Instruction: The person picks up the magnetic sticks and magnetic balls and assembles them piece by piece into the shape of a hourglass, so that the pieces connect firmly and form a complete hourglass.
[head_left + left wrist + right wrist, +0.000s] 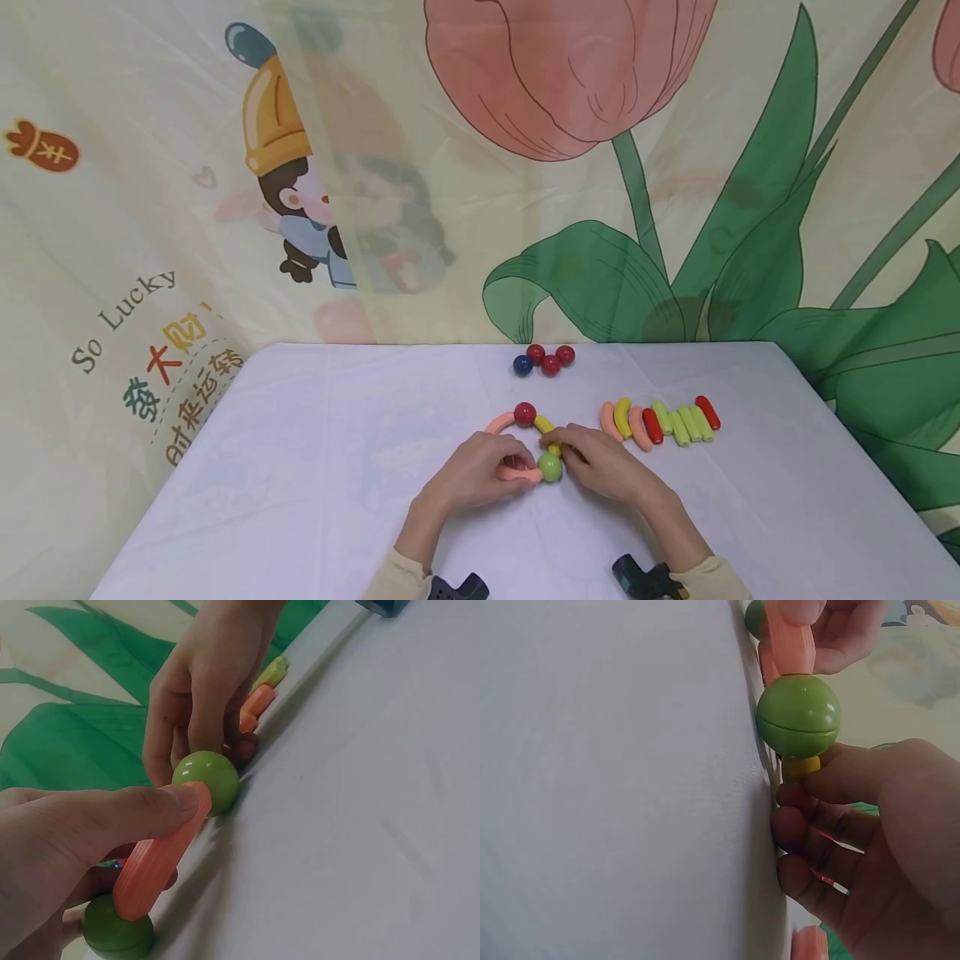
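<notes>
The left hand (472, 471) pinches a curved salmon-pink plastic stick (159, 859), thumb pressed along its top. The stick's far end meets a glossy green plastic ball (550, 467) that lies between the two hands on the white-covered bench (315, 467). The right hand (603, 462) has its fingers curled round a short yellow plastic stick (802, 766), which butts the same ball from that hand's side and leads away to a red ball (525, 413) beyond the fingertips. To seat this joint well, I judge both sticks should stay flat on the bench and press squarely into the green ball, so it does not roll out sideways.
</notes>
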`<state>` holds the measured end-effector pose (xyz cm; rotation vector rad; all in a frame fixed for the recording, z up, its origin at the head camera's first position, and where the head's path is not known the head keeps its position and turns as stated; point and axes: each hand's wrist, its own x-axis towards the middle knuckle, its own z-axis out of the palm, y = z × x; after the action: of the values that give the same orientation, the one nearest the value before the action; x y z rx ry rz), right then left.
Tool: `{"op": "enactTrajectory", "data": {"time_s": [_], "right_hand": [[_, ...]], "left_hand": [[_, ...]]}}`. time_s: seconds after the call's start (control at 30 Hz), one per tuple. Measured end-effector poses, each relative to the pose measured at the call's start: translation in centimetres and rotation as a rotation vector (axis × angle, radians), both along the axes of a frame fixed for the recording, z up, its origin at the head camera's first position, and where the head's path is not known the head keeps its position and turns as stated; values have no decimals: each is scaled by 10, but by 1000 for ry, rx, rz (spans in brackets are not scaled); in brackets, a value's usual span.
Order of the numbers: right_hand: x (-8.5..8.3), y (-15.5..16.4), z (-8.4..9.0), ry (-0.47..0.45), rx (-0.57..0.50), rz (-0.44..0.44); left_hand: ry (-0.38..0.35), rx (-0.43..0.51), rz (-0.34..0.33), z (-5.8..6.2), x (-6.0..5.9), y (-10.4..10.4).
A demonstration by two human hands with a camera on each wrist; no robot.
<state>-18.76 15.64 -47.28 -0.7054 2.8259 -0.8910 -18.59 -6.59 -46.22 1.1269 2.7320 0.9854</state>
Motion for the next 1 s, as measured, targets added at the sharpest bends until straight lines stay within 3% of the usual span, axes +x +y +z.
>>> {"op": "enactTrajectory", "data": {"time_s": [0.17, 0.5, 0.6, 0.8, 1.0], "right_hand": [[0, 0, 2, -41, -5, -28], [-2, 7, 3, -73, -48, -52], [-3, 10, 6, -101, -70, -79], [-9, 21, 13, -107, -100, -203], [-12, 40, 18, 25, -148, -268]], "left_hand": [[62, -28, 41, -2, 3, 6], [73, -24, 114, -5, 4, 11], [29, 41, 196, -5, 3, 9], [-19, 275, 421, -14, -4, 1], [-80, 336, 479, -28, -8, -5]]}}
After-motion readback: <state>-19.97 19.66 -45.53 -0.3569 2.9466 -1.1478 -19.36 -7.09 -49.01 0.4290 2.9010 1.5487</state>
